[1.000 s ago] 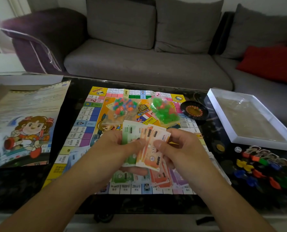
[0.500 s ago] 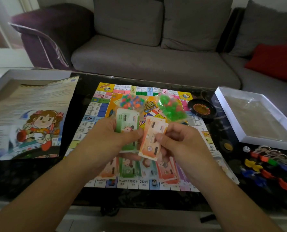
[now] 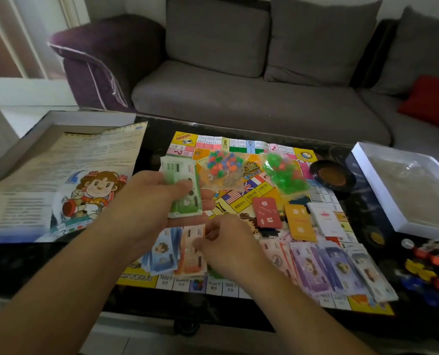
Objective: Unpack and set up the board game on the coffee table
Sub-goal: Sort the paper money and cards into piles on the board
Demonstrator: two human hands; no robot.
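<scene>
Rule sheet (image 3: 59, 180): one, printed with a cartoon child, draped over the box lid (image 3: 90, 119) at the table's left end; its small text is too blurred to read.

Game board (image 3: 238, 147): one, flat on the dark coffee table (image 3: 156, 129), squares along the near edge marked "1800".

Left hand (image 3: 151, 198): raised above the board's left side, fingers curled under and thumb pressed on top of a stack of green notes (image 3: 185, 193).

Right hand (image 3: 228, 247): low over the near edge, fingertips pinching an orange note (image 3: 191, 249) that lies on the blue note pile (image 3: 162, 249); the hand hides the board beneath it.

Bags of pieces: two, on the board's far half, one multicoloured bag (image 3: 221, 165), one green bag (image 3: 285, 172).

Card decks: three, side by side at mid-board: red deck (image 3: 267, 212), orange deck (image 3: 300, 222), white deck (image 3: 326, 219).

Purple notes (image 3: 323, 267): fanned along the near right edge.

Black spinner dish (image 3: 332, 175): just beside the board's right edge.

Box base (image 3: 377, 190): white-rimmed, at the table's right end.

Coloured pawns (image 3: 428, 265): clustered near the box base; count unclear.
</scene>
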